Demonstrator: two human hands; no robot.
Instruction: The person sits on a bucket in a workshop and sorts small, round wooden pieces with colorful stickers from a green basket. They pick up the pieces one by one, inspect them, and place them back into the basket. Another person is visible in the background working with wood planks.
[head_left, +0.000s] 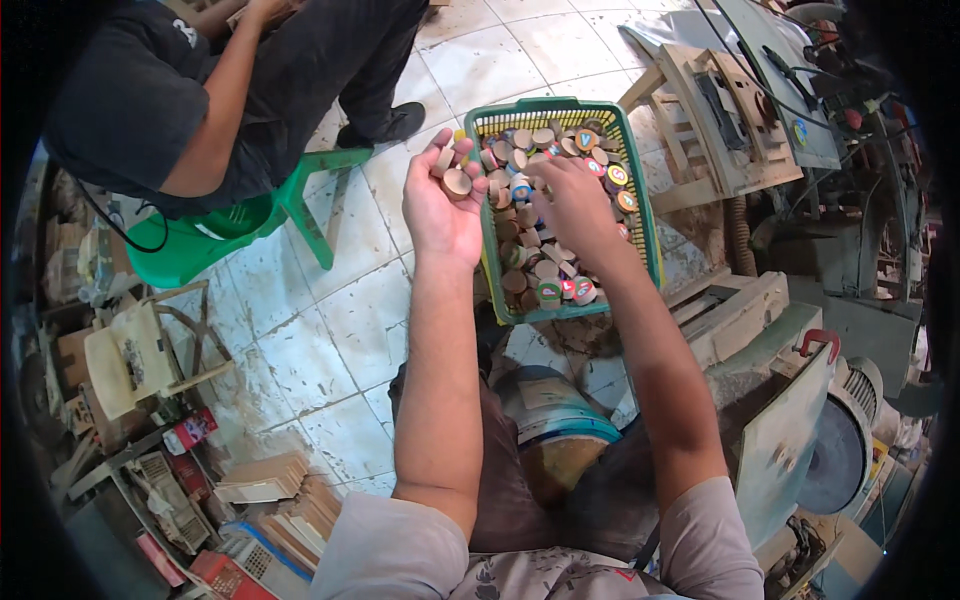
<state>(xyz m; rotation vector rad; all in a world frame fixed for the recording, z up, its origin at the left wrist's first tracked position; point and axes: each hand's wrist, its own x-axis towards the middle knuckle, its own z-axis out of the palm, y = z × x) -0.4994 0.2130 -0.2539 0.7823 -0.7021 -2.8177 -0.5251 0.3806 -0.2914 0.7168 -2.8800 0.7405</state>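
My left hand [443,215] is palm up at the basket's left edge, fingers curled around a few small round wooden discs [456,182]. Their faces look plain brown. My right hand [578,210] reaches over the basket, fingers bent, apart and pointing down at the pile; its fingertips are partly hidden. Beside them sits a disc with a blue and white face [520,188]. The green and yellow plastic basket [650,235] holds many such discs. Some have coloured faces with letters, such as a yellow and green one [617,175] and an orange one [586,140]; others show bare wood.
At the left, another person [140,110] in dark clothes sits on a green plastic stool [325,160]. Wooden frames [725,130] and a machine with a round disc [835,455] stand at the right. Stacked wooden boards [290,500] lie lower left on the tiled floor [300,330].
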